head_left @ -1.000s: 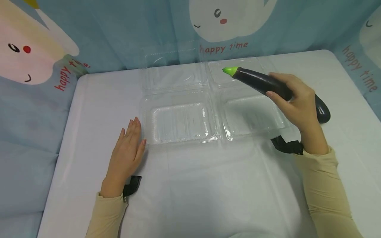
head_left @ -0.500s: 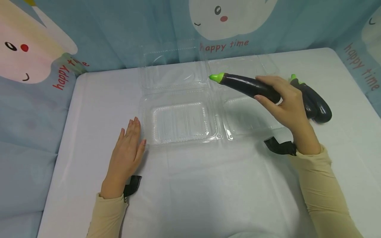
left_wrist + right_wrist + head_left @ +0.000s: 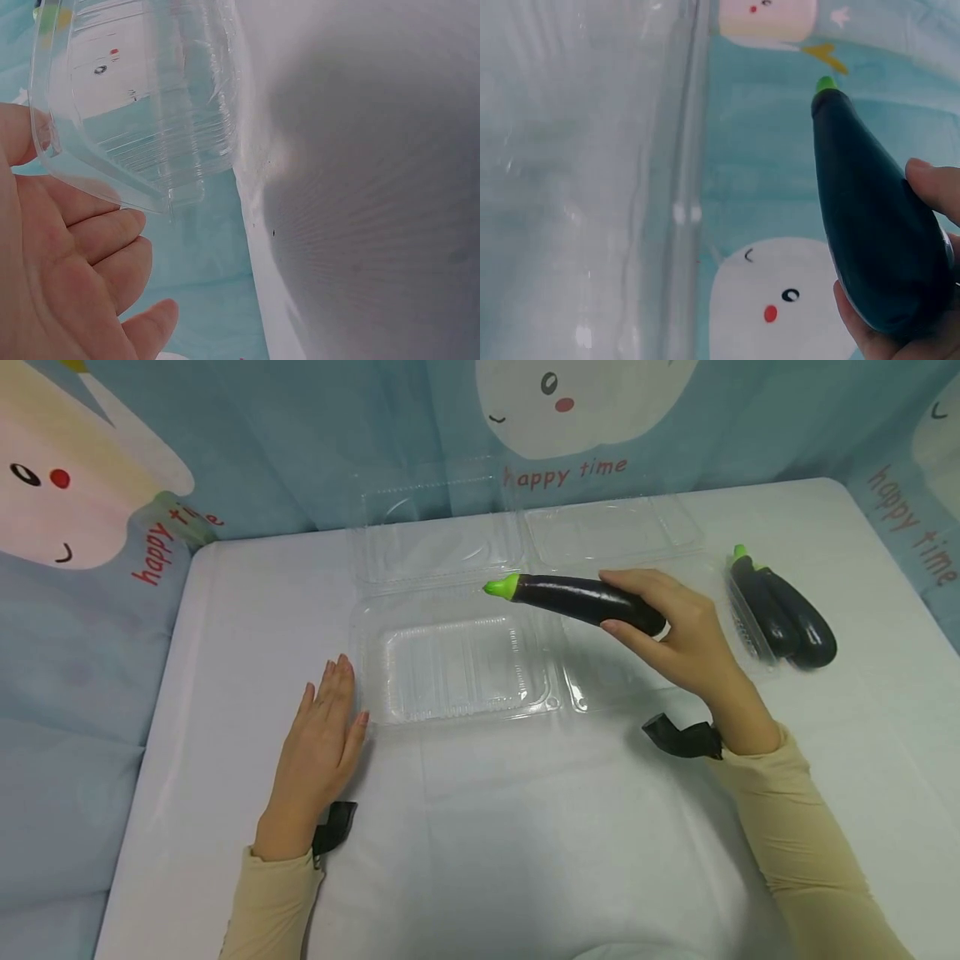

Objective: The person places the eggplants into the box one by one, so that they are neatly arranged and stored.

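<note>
In the head view my right hand [image 3: 675, 631] grips a dark purple eggplant [image 3: 581, 597] by its thick end, its green stem pointing left. The eggplant is above two clear plastic clamshell boxes that stand side by side with lids open. The stem reaches over the left box [image 3: 457, 714]; the thick end is over the right box [image 3: 600, 697]. The right wrist view shows the eggplant [image 3: 870, 217] between thumb and fingers. My left hand [image 3: 318, 735] lies beside the left box with fingers straight; in the left wrist view fingers touch that box's rim [image 3: 90, 187].
Two more eggplants [image 3: 783, 610] lie together at the right of the white table [image 3: 480, 860], next to the right box. Behind the table hangs a blue printed curtain [image 3: 300, 443], against which the left lid [image 3: 431, 502] stands out. Something pale [image 3: 637, 953] shows at the front edge.
My right hand has carried the eggplant left and a little nearer, from over the right box toward the left one. The two eggplants at right have come into view. My left hand keeps its place.
</note>
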Available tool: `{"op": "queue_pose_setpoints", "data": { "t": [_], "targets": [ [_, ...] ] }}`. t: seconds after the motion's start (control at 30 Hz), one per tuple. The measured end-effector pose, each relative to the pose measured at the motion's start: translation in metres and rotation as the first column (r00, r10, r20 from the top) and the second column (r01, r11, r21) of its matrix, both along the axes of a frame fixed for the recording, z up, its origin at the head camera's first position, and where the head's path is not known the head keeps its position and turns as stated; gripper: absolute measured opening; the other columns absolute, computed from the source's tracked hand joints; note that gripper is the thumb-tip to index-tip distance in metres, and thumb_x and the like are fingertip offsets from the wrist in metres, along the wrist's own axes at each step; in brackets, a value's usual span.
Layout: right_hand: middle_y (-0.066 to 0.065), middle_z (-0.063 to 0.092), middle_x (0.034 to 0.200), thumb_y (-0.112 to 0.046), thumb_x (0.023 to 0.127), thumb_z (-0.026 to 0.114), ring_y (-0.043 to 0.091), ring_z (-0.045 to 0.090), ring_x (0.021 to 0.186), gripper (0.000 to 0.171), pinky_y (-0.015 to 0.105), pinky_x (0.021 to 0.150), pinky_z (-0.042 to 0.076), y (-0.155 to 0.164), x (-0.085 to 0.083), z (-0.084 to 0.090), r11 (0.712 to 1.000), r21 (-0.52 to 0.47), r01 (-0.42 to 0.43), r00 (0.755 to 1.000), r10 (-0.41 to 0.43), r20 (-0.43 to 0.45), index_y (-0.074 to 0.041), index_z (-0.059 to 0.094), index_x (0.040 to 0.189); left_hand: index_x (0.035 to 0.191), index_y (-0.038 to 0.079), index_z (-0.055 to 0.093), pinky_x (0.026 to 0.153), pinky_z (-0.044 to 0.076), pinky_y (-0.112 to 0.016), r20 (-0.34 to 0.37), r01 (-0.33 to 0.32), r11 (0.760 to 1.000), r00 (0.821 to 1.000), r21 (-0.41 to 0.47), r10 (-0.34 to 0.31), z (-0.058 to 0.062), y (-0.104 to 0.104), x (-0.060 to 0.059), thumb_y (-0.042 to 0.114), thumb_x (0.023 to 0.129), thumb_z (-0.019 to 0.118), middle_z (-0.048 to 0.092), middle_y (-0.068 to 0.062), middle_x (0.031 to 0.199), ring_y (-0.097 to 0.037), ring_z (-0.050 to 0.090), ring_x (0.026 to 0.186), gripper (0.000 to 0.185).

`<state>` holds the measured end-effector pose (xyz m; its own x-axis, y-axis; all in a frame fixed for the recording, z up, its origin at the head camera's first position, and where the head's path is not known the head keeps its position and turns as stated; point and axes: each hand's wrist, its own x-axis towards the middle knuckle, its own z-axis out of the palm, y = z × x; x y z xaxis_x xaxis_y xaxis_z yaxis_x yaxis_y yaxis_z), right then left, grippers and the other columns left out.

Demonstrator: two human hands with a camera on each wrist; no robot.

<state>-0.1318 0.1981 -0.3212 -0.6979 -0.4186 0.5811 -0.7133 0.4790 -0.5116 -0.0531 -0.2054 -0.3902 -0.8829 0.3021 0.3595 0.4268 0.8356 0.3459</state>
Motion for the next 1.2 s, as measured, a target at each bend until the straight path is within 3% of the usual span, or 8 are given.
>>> {"op": "queue_pose_setpoints", "data": {
  "t": [0.87, 1.2],
  "targets": [
    [0.016, 0.062, 0.119, -0.042, 0.095, 0.055, 0.027, 0.057, 0.111, 0.055, 0.025, 0.096, 0.041, -0.038, 0.005, -0.014, 0.981, 0.005, -0.193, 0.981, 0.193, 0.018, 0.005, 0.059, 0.122, 0.146, -0.009, 0.023, 0.112, 0.018, -0.052, 0.043, 0.003, 1.0, 0.999, 0.0, -0.003, 0.003, -0.003, 0.001, 0.035, 0.105, 0.029, 0.029, -0.025, 0.149, -0.034, 0.025, 0.14, 0.061],
    [0.013, 0.062, 0.119, -0.041, 0.096, 0.054, 0.026, 0.056, 0.111, 0.053, 0.033, 0.095, 0.043, -0.051, 0.01, -0.019, 0.97, 0.037, -0.241, 0.97, 0.24, 0.036, 0.003, 0.059, 0.123, 0.146, -0.009, 0.024, 0.111, 0.019, -0.053, 0.01, 0.014, 1.0, 1.0, 0.006, -0.014, 0.0, -0.002, 0.001, 0.039, 0.105, 0.025, 0.03, -0.024, 0.149, -0.034, 0.026, 0.139, 0.063]
  ]
}}
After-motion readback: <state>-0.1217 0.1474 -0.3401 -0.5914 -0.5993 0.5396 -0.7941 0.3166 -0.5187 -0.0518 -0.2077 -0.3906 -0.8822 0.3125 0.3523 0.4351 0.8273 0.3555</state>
